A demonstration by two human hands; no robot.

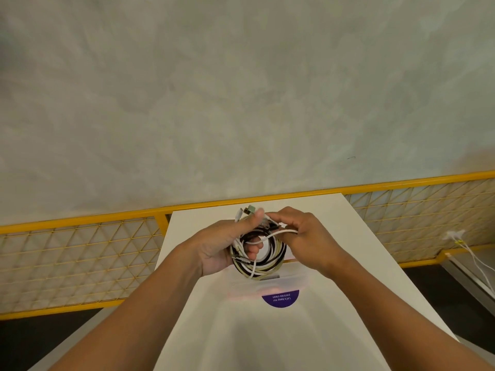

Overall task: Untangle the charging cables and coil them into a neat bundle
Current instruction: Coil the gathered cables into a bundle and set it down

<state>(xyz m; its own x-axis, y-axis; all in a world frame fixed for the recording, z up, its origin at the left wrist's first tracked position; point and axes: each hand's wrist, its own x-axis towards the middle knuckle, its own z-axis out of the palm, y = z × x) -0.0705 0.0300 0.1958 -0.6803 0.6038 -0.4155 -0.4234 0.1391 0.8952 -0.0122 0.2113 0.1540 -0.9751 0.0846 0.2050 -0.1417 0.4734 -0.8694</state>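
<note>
A round coil of white, black and beige charging cables (263,257) hangs in the air above the white table (348,263). My left hand (222,245) grips the coil's left side, thumb up near the plug ends (247,211) that stick out at the top, with fingers passing through the coil's middle. My right hand (305,236) pinches a white cable strand (281,232) that crosses over the top of the coil.
A clear plastic stand with a purple round label (280,299) sits on the table just below the coil. A yellow mesh railing (80,253) runs behind the table on both sides. White wires (466,247) lie on the floor at the right.
</note>
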